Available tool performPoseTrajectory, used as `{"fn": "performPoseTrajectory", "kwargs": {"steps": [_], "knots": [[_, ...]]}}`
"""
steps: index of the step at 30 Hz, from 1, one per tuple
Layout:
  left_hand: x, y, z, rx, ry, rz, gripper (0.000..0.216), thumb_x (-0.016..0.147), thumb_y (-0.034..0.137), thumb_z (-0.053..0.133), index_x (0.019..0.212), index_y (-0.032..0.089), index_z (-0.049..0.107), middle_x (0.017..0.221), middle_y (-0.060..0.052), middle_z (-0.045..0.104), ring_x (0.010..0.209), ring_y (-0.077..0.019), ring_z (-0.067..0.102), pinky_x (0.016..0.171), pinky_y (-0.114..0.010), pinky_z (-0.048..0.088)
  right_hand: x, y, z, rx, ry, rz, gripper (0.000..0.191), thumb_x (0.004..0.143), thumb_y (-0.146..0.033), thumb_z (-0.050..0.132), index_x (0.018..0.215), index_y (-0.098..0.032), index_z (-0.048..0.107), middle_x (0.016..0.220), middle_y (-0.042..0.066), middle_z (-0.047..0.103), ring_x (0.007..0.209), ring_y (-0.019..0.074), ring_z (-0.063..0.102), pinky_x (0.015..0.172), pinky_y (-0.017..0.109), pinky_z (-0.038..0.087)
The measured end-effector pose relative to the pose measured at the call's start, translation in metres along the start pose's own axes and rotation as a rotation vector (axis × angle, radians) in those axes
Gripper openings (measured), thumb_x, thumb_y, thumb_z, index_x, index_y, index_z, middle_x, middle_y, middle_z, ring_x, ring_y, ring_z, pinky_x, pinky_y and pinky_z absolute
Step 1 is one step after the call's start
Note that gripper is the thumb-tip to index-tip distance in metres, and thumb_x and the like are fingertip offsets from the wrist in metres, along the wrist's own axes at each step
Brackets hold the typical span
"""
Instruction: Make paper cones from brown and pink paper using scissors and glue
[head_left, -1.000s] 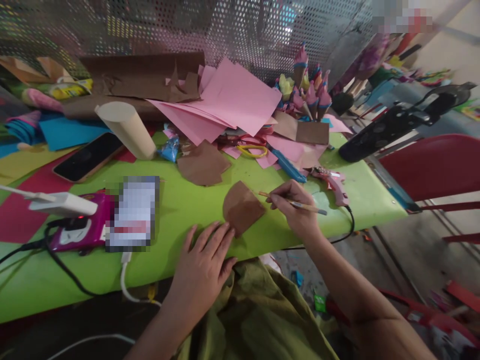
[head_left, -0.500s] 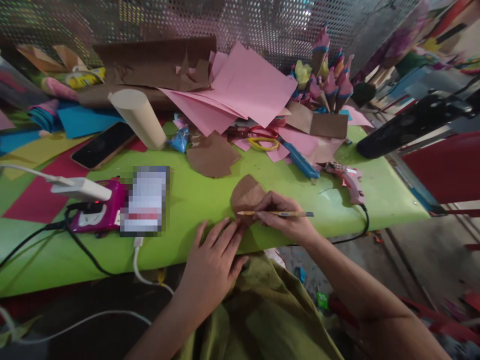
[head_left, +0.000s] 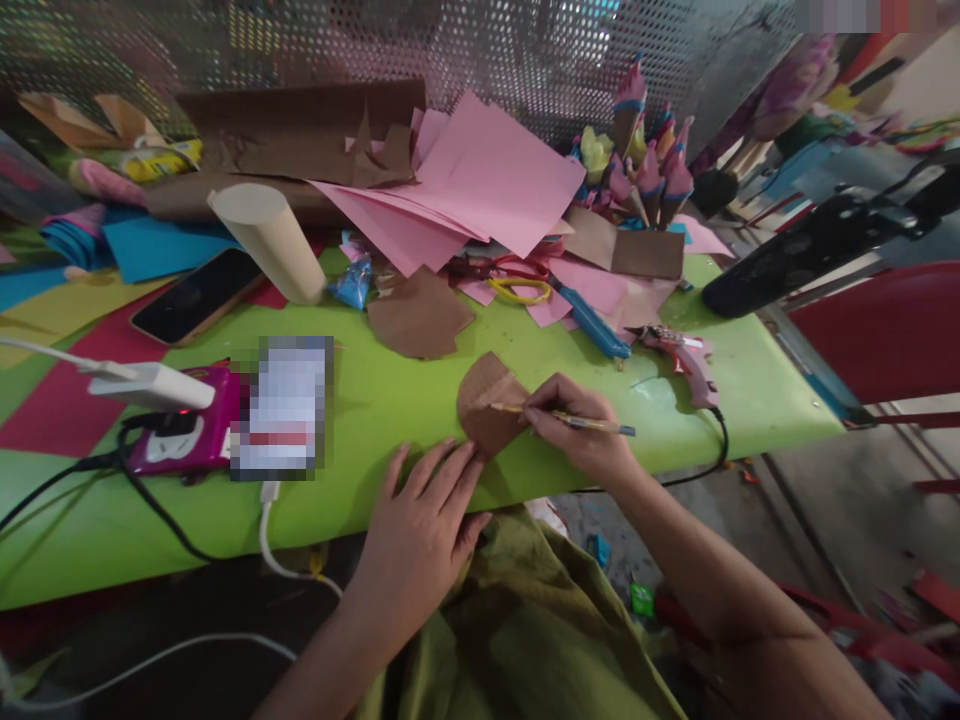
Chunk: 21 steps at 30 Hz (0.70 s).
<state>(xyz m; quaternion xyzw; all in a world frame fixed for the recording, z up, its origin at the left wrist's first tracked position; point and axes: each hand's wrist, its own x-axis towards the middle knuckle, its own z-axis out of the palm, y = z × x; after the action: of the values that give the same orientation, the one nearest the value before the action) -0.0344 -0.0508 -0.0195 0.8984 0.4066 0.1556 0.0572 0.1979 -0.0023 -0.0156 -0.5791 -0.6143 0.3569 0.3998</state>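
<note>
A brown paper piece (head_left: 487, 395) with a rounded far edge lies on the green table (head_left: 382, 400) in front of me. My right hand (head_left: 574, 420) grips a pencil (head_left: 592, 425), its tip over the middle of the paper; whether it touches cannot be told. My left hand (head_left: 427, 510) rests flat with fingers spread, its fingertips at the paper's near left edge. Beyond it lies a larger torn brown paper scrap (head_left: 424, 312).
Farther back are scissors (head_left: 519, 288), a blue cutter (head_left: 596, 322), pink sheets (head_left: 495, 180) and a cardboard tube (head_left: 274, 240). A glue gun (head_left: 690, 365) with a cord lies right. To the left are a lit phone (head_left: 289, 400) and a magenta power strip (head_left: 184, 425).
My right hand has shifted the pencil tip away from me and to the right, from the paper's left edge to its middle. The left hand stays by the paper. The view has moved slightly.
</note>
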Motion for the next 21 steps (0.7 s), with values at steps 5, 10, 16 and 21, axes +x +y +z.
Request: {"fn": "performPoseTrajectory", "kwargs": {"steps": [5, 10, 16, 21], "knots": [[0.001, -0.002, 0.000, 0.007, 0.022, 0.008, 0.044, 0.099, 0.030, 0.050, 0.141, 0.020, 0.057, 0.140, -0.009, 0.064, 0.126, -0.0278, 0.058, 0.113, -0.050, 0.037, 0.005, 0.012, -0.011, -0.061, 0.220, -0.002, 0.007, 0.076, -0.027, 0.064, 0.072, -0.022, 0.061, 0.063, -0.001, 0.064, 0.057, 0.0137, 0.054, 0.054, 0.026, 0.040], [0.001, -0.002, 0.001, 0.016, 0.038, 0.016, 0.042, 0.099, 0.031, 0.049, 0.138, 0.017, 0.059, 0.139, -0.008, 0.065, 0.125, -0.0270, 0.059, 0.113, -0.049, 0.036, 0.003, 0.009, -0.016, -0.031, 0.323, 0.003, 0.008, 0.077, -0.027, 0.065, 0.073, -0.022, 0.060, 0.063, -0.001, 0.064, 0.056, 0.0142, 0.056, 0.054, 0.027, 0.042], [0.001, -0.001, 0.003, 0.027, 0.018, 0.000, 0.041, 0.099, 0.031, 0.050, 0.136, 0.017, 0.060, 0.140, -0.009, 0.065, 0.126, -0.0281, 0.058, 0.113, -0.051, 0.036, -0.011, -0.008, -0.009, 0.132, 0.142, -0.033, 0.011, 0.080, -0.030, 0.066, 0.076, -0.021, 0.061, 0.064, 0.000, 0.064, 0.057, 0.0144, 0.059, 0.055, 0.027, 0.046], [-0.001, 0.002, 0.001, 0.000, 0.010, -0.004, 0.041, 0.097, 0.029, 0.053, 0.137, 0.019, 0.061, 0.140, -0.010, 0.064, 0.128, -0.0293, 0.058, 0.113, -0.052, 0.037, -0.014, -0.012, 0.000, 0.147, -0.162, 0.030, 0.013, 0.080, -0.031, 0.068, 0.076, -0.020, 0.064, 0.065, 0.000, 0.063, 0.058, 0.0125, 0.053, 0.052, 0.024, 0.040]]}}
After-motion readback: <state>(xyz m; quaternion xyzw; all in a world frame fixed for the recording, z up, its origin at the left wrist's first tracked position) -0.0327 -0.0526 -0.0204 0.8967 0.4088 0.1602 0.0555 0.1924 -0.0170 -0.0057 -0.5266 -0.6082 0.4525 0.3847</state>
